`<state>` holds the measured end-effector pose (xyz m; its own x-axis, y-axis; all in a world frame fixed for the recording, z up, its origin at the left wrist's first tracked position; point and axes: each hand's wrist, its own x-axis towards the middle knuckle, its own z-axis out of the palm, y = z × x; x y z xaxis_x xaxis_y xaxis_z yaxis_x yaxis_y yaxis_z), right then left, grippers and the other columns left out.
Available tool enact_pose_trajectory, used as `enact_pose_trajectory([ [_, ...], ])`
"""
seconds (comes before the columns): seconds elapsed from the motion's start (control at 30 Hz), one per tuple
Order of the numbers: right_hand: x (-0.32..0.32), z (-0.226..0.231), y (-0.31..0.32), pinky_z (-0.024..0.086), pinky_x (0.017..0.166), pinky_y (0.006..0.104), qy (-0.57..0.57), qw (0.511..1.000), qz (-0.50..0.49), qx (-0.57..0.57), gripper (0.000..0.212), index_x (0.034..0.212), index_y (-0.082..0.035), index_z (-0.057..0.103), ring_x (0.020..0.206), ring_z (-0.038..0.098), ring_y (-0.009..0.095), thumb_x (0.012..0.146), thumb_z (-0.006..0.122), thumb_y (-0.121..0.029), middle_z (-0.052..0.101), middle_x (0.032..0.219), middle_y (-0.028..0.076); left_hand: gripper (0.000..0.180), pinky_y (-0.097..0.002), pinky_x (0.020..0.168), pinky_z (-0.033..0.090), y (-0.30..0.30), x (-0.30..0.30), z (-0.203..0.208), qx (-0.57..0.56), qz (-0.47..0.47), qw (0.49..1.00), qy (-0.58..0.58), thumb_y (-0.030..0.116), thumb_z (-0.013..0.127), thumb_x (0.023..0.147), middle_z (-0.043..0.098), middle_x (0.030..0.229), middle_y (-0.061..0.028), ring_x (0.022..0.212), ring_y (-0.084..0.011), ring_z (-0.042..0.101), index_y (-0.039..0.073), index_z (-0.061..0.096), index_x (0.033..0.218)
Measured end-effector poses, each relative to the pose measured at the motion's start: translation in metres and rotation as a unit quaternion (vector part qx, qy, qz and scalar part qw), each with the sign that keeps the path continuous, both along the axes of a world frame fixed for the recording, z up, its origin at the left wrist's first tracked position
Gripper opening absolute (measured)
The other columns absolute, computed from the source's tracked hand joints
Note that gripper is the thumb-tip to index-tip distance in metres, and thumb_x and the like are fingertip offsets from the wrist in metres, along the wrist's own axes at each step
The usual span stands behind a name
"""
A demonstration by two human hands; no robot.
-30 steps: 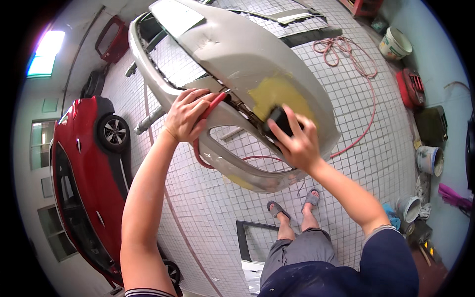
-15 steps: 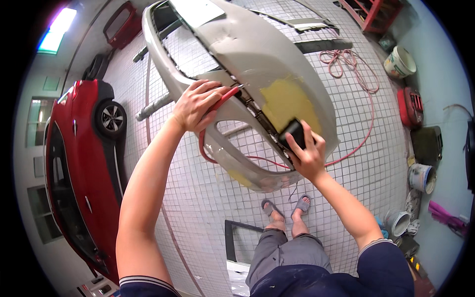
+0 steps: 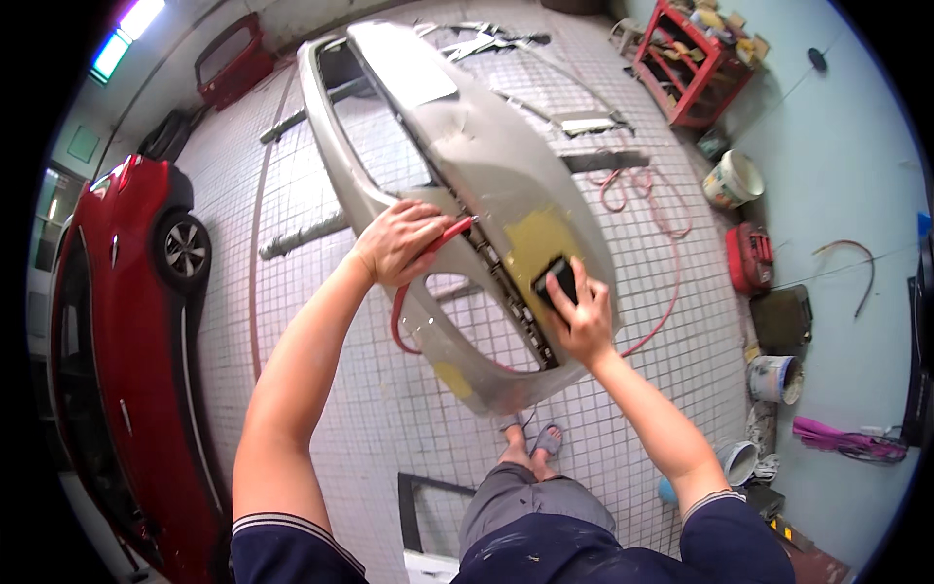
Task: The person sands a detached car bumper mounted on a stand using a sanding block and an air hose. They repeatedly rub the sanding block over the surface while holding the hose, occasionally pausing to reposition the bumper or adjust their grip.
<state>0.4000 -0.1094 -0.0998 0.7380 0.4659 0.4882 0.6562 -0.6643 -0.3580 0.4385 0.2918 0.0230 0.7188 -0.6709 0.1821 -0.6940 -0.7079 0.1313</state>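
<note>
A grey car bumper [image 3: 501, 156] stands before me on supports, with a yellow filler patch [image 3: 533, 239] on its right face and a smaller one near its lower end. My right hand [image 3: 588, 326] is closed around a black sanding block [image 3: 555, 283], which lies against the lower part of the larger patch. My left hand [image 3: 397, 243] rests on the bumper's inner edge, its fingers wrapped round a red air hose [image 3: 449, 234]. The hose's metal tip points up and right, beside the slot in the bumper. Below the hand, the hose loops down behind the bumper.
On the left is a red car [image 3: 117, 370]. Along the right wall stand a red shelf rack [image 3: 681, 73], a white bucket [image 3: 732, 180], a red case [image 3: 747, 260] and paint tins. Loose hose [image 3: 673, 282] crosses the tiled floor. A dark-framed panel [image 3: 409, 516] lies near my feet.
The view has shifted, so the bumper appears lower and smaller. The sanding block sits slightly higher on the yellow patch. My left hand keeps the hose at the same edge.
</note>
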Motion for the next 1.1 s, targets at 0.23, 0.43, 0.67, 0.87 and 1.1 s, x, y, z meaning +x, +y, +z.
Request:
enact_pose_trajectory([
  [0.23,-0.162,-0.05,-0.256,0.051,0.106,0.0484,0.224,0.897,-0.38,-0.001,0.057,0.155,-0.019,0.066,0.122,0.062,0.04,0.1,0.074,-0.033,0.059,0.156,0.022,0.064,-0.0503,0.122,0.041,-0.001,0.004,0.003,-0.024,0.012,0.999,0.022,0.026,0.065,0.087,0.07,0.14,-0.0164,0.136,-0.035,0.062,0.006,0.062,0.147],
  [0.43,-0.4,-0.05,-0.434,0.053,0.107,0.0481,0.339,0.539,-0.771,0.009,0.056,0.154,-0.013,0.065,0.124,0.068,0.041,0.103,0.072,-0.035,0.068,0.147,0.021,0.063,-0.0509,0.122,0.041,0.001,-0.007,0.009,-0.015,0.025,0.999,0.013,0.024,0.067,0.085,0.07,0.14,-0.0174,0.137,-0.035,0.061,0.005,0.064,0.145],
  [0.67,-0.517,-0.08,-0.466,0.055,0.106,0.0473,0.394,0.37,-0.836,0.097,0.056,0.154,-0.009,0.064,0.124,0.071,0.04,0.105,0.07,-0.036,0.074,0.14,0.02,0.039,-0.0614,0.13,0.031,-0.091,-0.063,-0.026,-0.091,0.217,0.972,-0.001,0.013,0.058,0.102,0.068,0.144,-0.0211,0.149,-0.0409,0.053,-0.002,0.063,0.137],
  [0.87,-0.459,-0.111,-0.517,0.055,0.103,0.046,0.439,0.42,-0.781,0.141,0.057,0.154,-0.01,0.063,0.122,0.071,0.038,0.105,0.07,-0.036,0.073,0.139,0.018,0.026,-0.0539,0.104,0.053,-0.161,-0.146,-0.067,-0.296,0.365,0.883,0.015,0.01,0.052,0.109,0.073,0.124,-0.026,0.122,-0.045,0.069,-0.002,0.061,0.131],
  [1.1,-0.362,-0.125,-0.677,0.055,0.101,0.0445,0.424,0.453,-0.758,0.198,0.057,0.154,-0.01,0.062,0.12,0.07,0.035,0.105,0.07,-0.037,0.073,0.138,0.017,0.034,-0.0639,0.089,0.052,-0.222,-0.249,-0.103,-0.234,0.539,0.809,0.028,0.017,0.047,0.112,0.071,0.115,-0.0351,0.108,-0.06,0.066,0.008,0.048,0.144],
])
